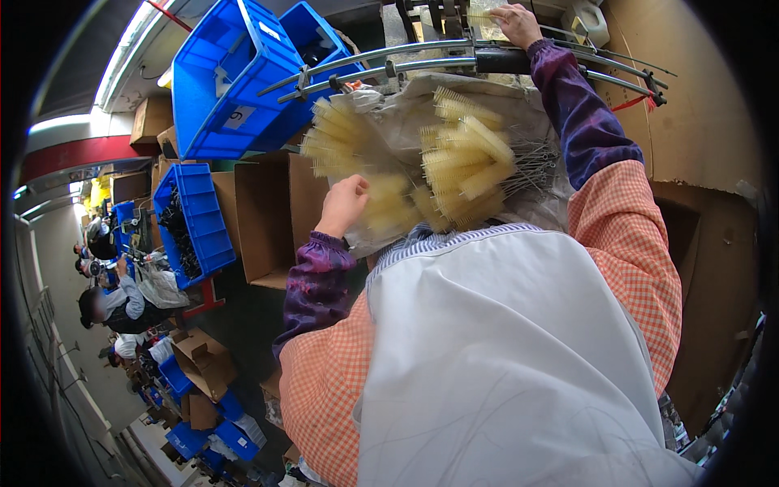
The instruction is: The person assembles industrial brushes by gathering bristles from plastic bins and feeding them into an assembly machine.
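A heap of pale yellow bristle brushes [454, 166] with thin wire stems lies on a grey sack [531, 101] right in front of me. My left hand [342, 204] rests on the left part of the heap, its fingers curled on a yellow brush. My right hand [516, 23] reaches far forward over a pair of curved metal rails [381, 66] and presses on another yellow brush [480, 16] at the machine behind them. My white apron and checked sleeves fill the lower part of the view.
Blue plastic crates [231, 73] stand tilted at the upper left, and another blue crate [193, 219] holds dark parts. Open cardboard boxes [272, 215] sit left of the heap, a large one [714, 203] on the right. Other people work at the far left [114, 304].
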The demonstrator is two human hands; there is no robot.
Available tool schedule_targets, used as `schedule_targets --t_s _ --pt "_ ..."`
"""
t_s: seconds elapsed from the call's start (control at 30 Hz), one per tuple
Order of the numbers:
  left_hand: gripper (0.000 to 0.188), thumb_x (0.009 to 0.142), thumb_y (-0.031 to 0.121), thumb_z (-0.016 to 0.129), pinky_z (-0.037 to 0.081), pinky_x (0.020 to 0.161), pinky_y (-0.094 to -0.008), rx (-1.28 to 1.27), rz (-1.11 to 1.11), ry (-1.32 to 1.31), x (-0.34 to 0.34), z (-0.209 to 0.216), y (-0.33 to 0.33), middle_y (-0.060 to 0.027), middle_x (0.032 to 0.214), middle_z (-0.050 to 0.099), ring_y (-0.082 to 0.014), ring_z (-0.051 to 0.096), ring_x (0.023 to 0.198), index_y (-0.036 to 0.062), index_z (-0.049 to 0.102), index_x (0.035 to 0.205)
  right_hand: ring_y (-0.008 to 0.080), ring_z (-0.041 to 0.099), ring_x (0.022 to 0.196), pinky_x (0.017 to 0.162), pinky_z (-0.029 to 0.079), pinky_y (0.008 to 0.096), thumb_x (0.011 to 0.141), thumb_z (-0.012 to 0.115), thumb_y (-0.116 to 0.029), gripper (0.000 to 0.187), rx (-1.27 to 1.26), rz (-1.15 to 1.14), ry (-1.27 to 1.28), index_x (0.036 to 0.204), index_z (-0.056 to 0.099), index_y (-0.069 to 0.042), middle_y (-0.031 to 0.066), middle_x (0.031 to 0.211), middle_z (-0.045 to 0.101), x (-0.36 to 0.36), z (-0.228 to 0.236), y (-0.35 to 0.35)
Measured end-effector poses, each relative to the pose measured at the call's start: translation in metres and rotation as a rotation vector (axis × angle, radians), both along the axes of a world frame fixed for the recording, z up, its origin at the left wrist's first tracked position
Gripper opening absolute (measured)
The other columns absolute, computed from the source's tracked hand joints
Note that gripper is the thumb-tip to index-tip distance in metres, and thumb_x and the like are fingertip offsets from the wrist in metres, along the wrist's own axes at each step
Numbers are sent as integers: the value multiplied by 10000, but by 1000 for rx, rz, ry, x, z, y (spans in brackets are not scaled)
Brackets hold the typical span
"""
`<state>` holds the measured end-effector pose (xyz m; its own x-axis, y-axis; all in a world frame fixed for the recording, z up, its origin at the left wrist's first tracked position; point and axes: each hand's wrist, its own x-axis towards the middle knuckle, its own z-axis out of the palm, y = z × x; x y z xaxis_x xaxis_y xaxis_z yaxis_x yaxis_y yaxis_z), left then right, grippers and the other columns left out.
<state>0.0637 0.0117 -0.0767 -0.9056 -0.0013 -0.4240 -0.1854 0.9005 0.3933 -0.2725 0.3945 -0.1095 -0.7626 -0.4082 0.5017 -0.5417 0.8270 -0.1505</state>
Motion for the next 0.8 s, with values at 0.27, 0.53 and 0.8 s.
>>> schedule_targets --t_s 0.27,0.53,0.8 --pt "167 698 150 616 479 712 -363 -26 30 64 -4 -2 -3 -120 813 636 -277 606 801 57 617 836 188 553 970 840 391 380 837 487 -330 264 102 -238 -58 1046 610 -229 -17 1061 588 2 -19 46" --pt "106 708 132 612 480 685 -355 23 117 185 -11 3 1 -121 752 633 -271 615 748 52 632 774 255 493 991 825 387 417 718 565 -331 356 201 -537 46 1047 604 -202 26 1026 564 32 2 30" --pt "89 711 67 602 484 635 -302 96 66 282 -9 -3 9 -115 716 625 -219 619 672 23 600 788 254 506 938 751 390 405 710 542 -257 237 198 -497 -32 899 635 -148 56 914 584 40 3 -44"
